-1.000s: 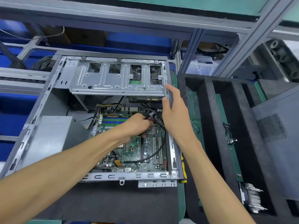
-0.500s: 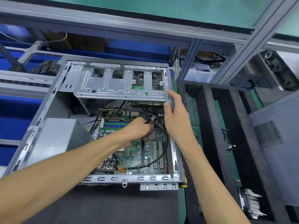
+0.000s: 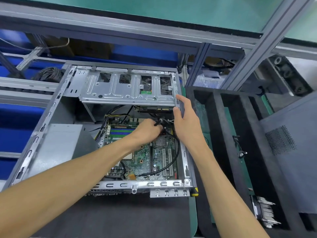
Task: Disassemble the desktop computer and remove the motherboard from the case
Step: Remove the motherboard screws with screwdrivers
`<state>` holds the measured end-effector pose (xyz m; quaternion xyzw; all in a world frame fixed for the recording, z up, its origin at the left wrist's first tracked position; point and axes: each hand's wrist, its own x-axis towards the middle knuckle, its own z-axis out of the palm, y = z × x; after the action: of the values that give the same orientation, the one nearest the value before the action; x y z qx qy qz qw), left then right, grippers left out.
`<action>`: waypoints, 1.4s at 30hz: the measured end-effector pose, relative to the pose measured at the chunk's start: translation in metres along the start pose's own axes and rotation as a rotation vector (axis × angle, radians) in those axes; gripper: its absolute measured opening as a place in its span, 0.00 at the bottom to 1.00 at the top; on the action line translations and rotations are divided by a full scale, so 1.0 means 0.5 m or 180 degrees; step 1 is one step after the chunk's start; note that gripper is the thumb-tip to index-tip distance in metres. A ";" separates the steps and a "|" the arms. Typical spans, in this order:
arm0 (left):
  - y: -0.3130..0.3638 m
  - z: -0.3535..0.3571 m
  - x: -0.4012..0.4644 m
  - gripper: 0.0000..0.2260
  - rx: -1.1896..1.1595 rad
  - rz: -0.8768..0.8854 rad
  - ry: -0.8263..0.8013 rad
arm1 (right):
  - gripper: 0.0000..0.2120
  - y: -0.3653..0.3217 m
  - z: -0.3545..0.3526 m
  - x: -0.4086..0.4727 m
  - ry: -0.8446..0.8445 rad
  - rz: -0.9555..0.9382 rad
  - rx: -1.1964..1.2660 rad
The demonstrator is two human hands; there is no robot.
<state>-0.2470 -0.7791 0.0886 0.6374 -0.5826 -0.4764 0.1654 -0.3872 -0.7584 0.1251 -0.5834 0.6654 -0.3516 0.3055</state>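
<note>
Lying open on the dark mat, the case (image 3: pixel 109 184) has the green motherboard (image 3: pixel 145 155) seated inside. The left hand (image 3: pixel 147 130) curls round a bundle of black cables (image 3: pixel 160 121) above it; the right hand (image 3: pixel 186 120) grips the case's side rail below the drive cage (image 3: pixel 127 90).

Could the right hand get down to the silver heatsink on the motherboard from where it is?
Probably yes. The right hand grips the case's right wall just above the heatsink; only a black cable loops beside it.
</note>
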 end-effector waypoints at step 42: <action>-0.015 0.027 -0.005 0.17 0.3133 0.1769 -0.0583 | 0.18 0.000 -0.004 0.002 0.0057 -0.0048 -0.0090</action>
<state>-0.2531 -0.7703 0.0772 0.4184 -0.8934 -0.1408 -0.0830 -0.3890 -0.7593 0.1261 -0.5894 0.6686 -0.3497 0.2886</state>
